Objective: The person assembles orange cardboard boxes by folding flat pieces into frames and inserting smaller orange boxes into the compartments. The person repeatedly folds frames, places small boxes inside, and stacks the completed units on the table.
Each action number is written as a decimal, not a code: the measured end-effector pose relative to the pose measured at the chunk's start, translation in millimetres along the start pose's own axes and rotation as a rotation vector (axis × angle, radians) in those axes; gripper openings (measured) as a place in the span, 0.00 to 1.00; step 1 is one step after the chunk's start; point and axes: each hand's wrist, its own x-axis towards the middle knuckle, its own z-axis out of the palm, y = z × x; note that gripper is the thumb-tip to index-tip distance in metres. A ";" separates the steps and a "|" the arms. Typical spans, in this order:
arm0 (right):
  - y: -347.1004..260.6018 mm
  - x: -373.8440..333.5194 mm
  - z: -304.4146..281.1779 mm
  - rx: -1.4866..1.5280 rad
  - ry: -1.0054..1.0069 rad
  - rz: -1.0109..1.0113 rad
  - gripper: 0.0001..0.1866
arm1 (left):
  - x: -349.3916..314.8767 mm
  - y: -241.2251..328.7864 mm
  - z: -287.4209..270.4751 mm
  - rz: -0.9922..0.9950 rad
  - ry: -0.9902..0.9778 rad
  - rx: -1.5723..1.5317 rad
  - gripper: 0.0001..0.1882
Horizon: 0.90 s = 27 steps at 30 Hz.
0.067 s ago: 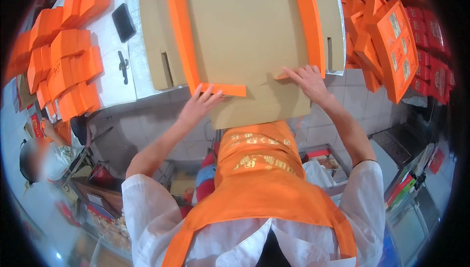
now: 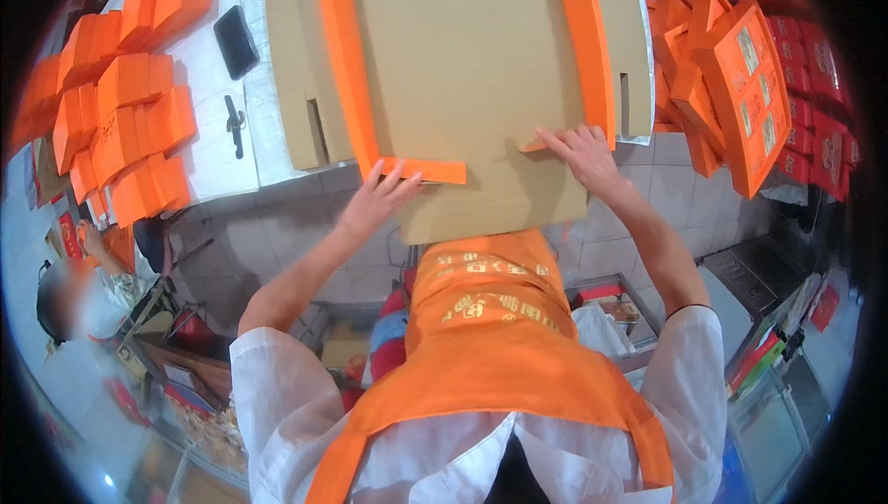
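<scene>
A large box blank (image 2: 462,60) lies before me, its inner face brown cardboard, its narrow orange side walls standing up along the left and right. From the left wall (image 2: 344,60) a short orange end flap (image 2: 439,171) is bent inward across the near end. My left hand (image 2: 381,197) touches this flap near the corner, fingers stretched and spread. At the near end of the right wall (image 2: 585,32), my right hand (image 2: 585,154) has its thumb against the matching flap, of which only the tip shows, with its fingers curled at the corner. The near brown panel extends over my lap.
Stacked orange boxes (image 2: 139,88) stand left on the white table, beside a black phone (image 2: 236,43) and a dark tool (image 2: 235,125). Orange boxes with windows (image 2: 740,88) pile at the right, with red packages (image 2: 803,97) beyond. Another person (image 2: 88,291) is far left.
</scene>
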 end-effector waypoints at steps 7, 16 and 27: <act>-1.2 1.1 -1.2 -0.049 -0.063 0.016 0.35 | -2.9 -6.5 2.9 0.087 -0.068 -0.154 0.38; -2.8 6.5 -11.0 0.183 -0.214 0.060 0.31 | -15.7 -44.4 -8.4 0.314 0.116 -0.460 0.37; 24.1 37.7 -41.0 0.709 -0.793 0.355 0.38 | 12.6 -1.6 -4.0 -0.604 0.578 -1.352 0.25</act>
